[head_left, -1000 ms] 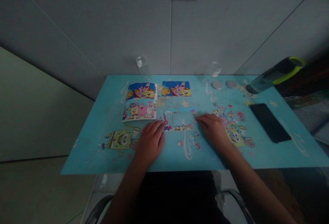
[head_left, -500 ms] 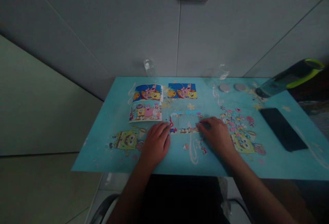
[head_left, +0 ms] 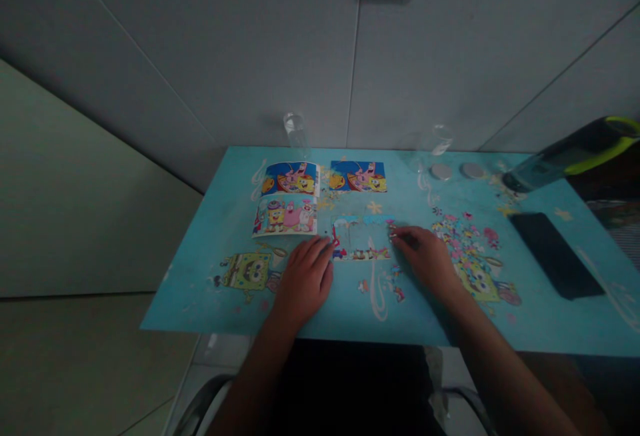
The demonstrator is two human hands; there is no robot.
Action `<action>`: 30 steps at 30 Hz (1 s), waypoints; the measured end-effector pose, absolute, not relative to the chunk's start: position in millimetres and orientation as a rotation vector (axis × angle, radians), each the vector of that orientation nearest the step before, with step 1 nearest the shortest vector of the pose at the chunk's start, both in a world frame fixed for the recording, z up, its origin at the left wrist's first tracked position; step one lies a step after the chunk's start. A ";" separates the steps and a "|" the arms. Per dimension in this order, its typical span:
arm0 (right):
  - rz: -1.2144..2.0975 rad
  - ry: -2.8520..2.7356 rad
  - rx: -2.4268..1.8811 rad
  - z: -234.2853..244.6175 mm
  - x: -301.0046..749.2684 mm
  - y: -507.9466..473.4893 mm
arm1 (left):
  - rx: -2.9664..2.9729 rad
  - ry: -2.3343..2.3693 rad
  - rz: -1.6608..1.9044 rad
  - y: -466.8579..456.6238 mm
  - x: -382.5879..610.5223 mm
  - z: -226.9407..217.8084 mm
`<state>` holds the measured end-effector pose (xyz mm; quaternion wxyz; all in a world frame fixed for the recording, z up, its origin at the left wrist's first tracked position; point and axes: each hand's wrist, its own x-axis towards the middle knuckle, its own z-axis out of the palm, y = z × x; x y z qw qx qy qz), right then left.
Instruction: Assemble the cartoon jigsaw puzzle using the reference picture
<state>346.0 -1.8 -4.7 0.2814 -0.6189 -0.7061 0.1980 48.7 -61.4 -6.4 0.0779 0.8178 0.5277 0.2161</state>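
Observation:
A partly built jigsaw frame [head_left: 361, 239] lies in the middle of the blue cartoon table mat [head_left: 210, 249]. My left hand [head_left: 303, 278] rests flat on the mat with its fingers spread, the fingertips touching the frame's left edge. My right hand [head_left: 425, 257] lies at the frame's right edge, fingers curled and pressing at the corner; what is under the fingertips I cannot make out. A few loose pieces [head_left: 395, 288] lie just in front of the frame, between my hands. A heap of loose pieces [head_left: 463, 233] sits to the right of my right hand.
Three picture cards [head_left: 291, 197] lie behind the frame. Two clear glasses [head_left: 295, 131] stand at the back edge, with two round lids [head_left: 456, 171] beside them. A black phone [head_left: 555, 255] and a dark green-rimmed bottle [head_left: 570, 154] lie at the right.
The view has shifted a little left and up. My right fingertips have drawn in to the frame's right corner. My left hand stays at the left edge.

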 end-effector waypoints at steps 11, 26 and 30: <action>0.452 -1.905 -1.627 -5.8 345.6 0.2 | 2.449 1.585 0.636 -60.8 49.0 -9.2; 0.205 -2.039 -1.662 -3.2 342.8 -23.4 | 2.451 1.588 0.631 -60.2 46.6 -12.6; 0.171 -2.056 -1.694 -1.3 340.0 -24.6 | 2.454 1.587 0.635 -59.6 46.7 -10.6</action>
